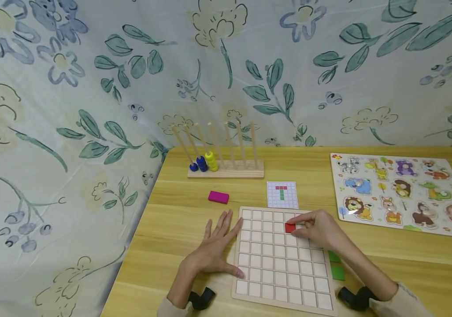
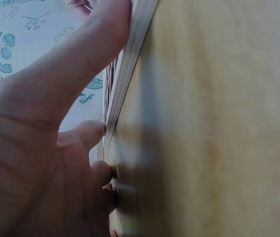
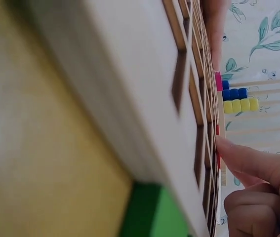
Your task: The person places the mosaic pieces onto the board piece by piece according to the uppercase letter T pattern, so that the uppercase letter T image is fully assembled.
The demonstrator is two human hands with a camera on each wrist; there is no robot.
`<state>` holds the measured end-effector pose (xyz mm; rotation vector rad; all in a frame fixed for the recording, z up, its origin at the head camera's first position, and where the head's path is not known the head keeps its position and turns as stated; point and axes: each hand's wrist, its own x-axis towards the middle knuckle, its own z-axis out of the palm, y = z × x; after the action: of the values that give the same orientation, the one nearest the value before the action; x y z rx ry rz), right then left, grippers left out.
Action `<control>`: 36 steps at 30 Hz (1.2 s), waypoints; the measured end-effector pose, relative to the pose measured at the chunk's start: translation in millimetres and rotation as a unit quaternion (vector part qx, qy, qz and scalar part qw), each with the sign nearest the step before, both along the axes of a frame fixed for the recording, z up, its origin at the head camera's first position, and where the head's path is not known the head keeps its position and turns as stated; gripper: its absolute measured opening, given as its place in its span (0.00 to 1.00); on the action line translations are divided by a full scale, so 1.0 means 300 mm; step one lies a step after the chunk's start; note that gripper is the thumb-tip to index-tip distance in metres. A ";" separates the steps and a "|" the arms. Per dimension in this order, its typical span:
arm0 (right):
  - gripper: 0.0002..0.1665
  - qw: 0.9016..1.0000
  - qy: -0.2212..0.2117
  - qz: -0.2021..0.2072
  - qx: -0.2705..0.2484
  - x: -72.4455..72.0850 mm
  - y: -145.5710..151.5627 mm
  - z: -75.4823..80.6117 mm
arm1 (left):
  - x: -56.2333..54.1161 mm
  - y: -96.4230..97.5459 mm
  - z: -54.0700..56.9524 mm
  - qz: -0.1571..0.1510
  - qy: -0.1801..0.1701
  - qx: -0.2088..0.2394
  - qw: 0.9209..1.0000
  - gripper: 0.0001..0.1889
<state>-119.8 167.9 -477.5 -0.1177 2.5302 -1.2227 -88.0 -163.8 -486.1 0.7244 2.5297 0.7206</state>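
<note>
Red square tile (image 1: pixel 290 228), gridded wooden board (image 1: pixel 280 266)

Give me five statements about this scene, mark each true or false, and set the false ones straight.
1. The right hand pinches a red square. True.
2. The magenta block is in the left hand. False: the block lies on the table, and that hand rests at the left edge of the grid board.
3. The pattern card shows a red bar above a green stem. True.
4. Every bead on the peg rack is yellow. False: there are blue beads too.
5. The animal puzzle lies to the left of the pattern card. False: it lies to the right.
</note>
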 end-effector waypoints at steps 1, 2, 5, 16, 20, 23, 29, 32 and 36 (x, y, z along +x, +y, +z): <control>0.15 1.000 -0.003 0.001 -0.001 -0.001 0.000 0.002 | 0.000 -0.001 -0.001 0.001 0.000 0.000 1.000 0.72; 0.15 1.000 -0.004 0.002 -0.002 -0.002 0.003 0.005 | 0.001 -0.002 -0.001 0.000 0.000 -0.001 1.000 0.72; 0.16 1.000 -0.002 -0.001 -0.008 -0.001 0.029 0.019 | 0.001 -0.004 -0.001 -0.001 0.001 -0.002 1.000 0.72; 0.22 0.996 0.059 -0.045 0.046 0.056 0.241 0.047 | 0.004 -0.002 0.000 0.002 -0.001 -0.005 1.000 0.72; 0.23 0.995 0.058 -0.054 0.056 0.076 0.289 0.036 | 0.003 -0.002 0.000 0.002 -0.001 -0.002 1.000 0.72; 0.23 0.995 0.056 -0.054 0.060 0.084 0.304 0.025 | 0.003 -0.003 -0.001 0.002 -0.002 0.000 1.000 0.71; 0.24 0.997 0.020 -0.048 0.051 0.092 0.311 0.011 | 0.004 -0.006 -0.004 0.002 -0.002 0.001 1.000 0.71; 0.23 0.998 0.010 -0.046 0.043 0.091 0.312 0.008 | 0.003 -0.005 -0.004 0.001 -0.002 0.002 1.000 0.71; 0.22 0.998 0.013 -0.042 0.046 0.092 0.310 0.001 | 0.002 -0.005 -0.005 0.000 -0.001 0.004 1.000 0.71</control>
<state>-92.3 260.9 -477.2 -0.0054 2.6337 -1.1386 -87.3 -165.3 -487.5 0.7263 2.5262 0.7327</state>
